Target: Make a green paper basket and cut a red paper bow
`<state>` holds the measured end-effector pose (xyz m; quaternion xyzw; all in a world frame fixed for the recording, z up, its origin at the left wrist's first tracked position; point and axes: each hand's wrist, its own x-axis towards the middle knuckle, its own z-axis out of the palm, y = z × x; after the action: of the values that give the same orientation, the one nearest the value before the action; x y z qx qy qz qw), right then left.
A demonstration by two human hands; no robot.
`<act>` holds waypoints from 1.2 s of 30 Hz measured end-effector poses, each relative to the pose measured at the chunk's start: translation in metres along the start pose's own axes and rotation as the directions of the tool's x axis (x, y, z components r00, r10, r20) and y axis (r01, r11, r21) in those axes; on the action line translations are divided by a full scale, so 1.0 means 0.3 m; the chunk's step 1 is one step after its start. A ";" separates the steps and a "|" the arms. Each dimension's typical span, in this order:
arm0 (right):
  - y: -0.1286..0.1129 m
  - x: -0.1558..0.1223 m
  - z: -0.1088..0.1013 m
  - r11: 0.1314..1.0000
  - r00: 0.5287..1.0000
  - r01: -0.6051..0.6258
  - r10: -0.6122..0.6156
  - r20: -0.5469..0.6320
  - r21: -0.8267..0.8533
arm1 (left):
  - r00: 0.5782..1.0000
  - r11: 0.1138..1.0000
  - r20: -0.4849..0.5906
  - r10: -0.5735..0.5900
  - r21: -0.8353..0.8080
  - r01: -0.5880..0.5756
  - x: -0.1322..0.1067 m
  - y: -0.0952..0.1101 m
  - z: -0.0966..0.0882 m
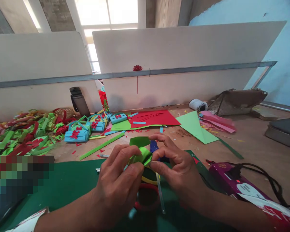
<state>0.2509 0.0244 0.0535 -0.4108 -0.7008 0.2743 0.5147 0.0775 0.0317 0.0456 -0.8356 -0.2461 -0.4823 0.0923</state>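
Observation:
A folded piece of bright green paper is held up between both hands, over a dark green mat. My left hand pinches its left side with thumb and fingers. At its right edge, the thumb and fingertips of my right hand grip the same paper. A flap of darker green stands up at the back of the piece. Below the hands lie scissors with red and yellow handles and a thin clear stick. A blue object, partly hidden, sits behind my right fingers.
Small blue paper bags with red bows stand beyond the mat, beside a heap of green and red paper pieces. Red sheets and a pale green sheet lie behind. A purple power strip with a black cord is at right.

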 end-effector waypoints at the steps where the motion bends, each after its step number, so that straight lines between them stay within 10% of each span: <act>1: -0.001 -0.002 0.000 1.000 1.000 0.000 0.000 0.002 -0.014 | 1.000 1.000 0.002 0.009 -0.002 -0.009 0.000 0.001 0.000; 36: -0.014 -0.022 -0.003 0.999 0.998 -0.027 0.030 0.063 -0.044 | 0.951 0.939 0.133 0.278 0.170 -0.299 -0.036 -0.034 -0.024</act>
<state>0.2516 0.0164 0.0539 -0.4228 -0.7167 0.2793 0.4791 0.0624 0.0342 0.0393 -0.8748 -0.1700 -0.3925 0.2275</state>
